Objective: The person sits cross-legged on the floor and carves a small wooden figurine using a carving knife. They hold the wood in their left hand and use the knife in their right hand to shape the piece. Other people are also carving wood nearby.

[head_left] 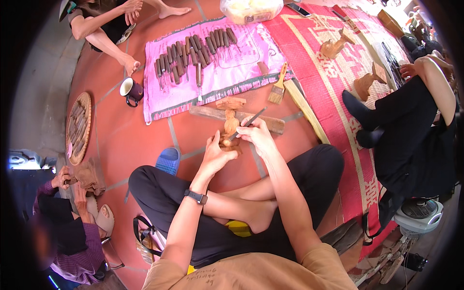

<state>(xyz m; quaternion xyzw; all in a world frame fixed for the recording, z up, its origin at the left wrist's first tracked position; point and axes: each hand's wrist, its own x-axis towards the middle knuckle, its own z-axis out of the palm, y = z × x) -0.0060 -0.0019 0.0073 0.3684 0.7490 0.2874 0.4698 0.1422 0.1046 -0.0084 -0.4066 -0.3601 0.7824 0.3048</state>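
Note:
My left hand (pixel 216 153) is closed round the lower end of a small light-brown wooden carving (pixel 231 124) with rounded, gourd-like parts. In my right hand (pixel 258 135) is a slim dark pencil-like tool (pixel 256 116), slanting up to the right. Its lower end meets the carving near my left fingers; the tip itself is too small to make out. Just beyond the carving, a long wooden block (pixel 274 126) lies on the tiles, with a smaller wood piece (pixel 230 103) at its far side.
Wood-handled carving tools (pixel 193 50) lie on a pink sheet (pixel 159 104). Around it are a dark mug (pixel 131 91), a paintbrush (pixel 278 89) and a wooden bar (pixel 305 110). A blue slipper (pixel 168 160) sits by my left knee. Other people sit left, right and ahead.

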